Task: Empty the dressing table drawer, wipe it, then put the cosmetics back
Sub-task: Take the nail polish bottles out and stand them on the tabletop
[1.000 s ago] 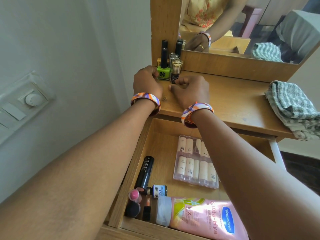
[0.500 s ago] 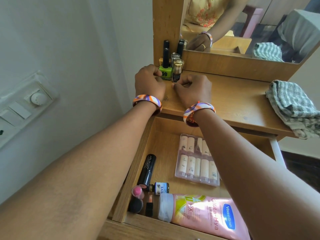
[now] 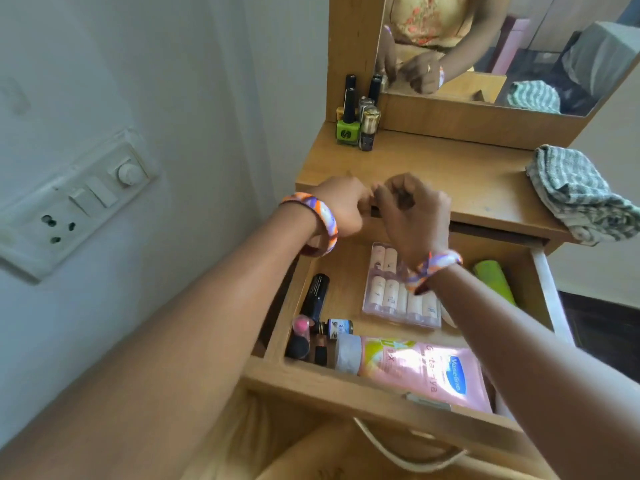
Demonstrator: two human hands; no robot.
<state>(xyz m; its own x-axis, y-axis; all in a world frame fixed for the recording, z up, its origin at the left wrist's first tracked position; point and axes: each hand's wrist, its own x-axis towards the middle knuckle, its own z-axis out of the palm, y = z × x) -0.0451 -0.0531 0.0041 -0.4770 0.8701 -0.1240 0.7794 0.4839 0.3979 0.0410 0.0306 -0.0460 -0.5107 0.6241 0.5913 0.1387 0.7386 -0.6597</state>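
Both hands have pulled back from the bottles at the mirror's foot and now hang over the front edge of the tabletop, above the open drawer. The left hand has its fingers curled, the fingertips meeting those of the right hand, which is curled too; nothing shows plainly inside either fist, though the blur makes it hard to be sure. Each wrist wears an orange and purple bangle. Just under the hands the drawer stands pulled out and still holds cosmetics: a clear pack of pale tubes near its middle, partly hidden by the right wrist; a black tube along the left wall; a small dark bottle lying beside it; a pink-topped piece and other small dark items in the front left corner; a pink Vaseline tube lying along the front; and a green tube by the right wall. Farther back, on the tabletop, a green nail polish and a gold-capped bottle stand upright with other small bottles against the mirror frame. A striped cloth lies bunched at the tabletop's right edge. A switchboard sits on the wall to the left.
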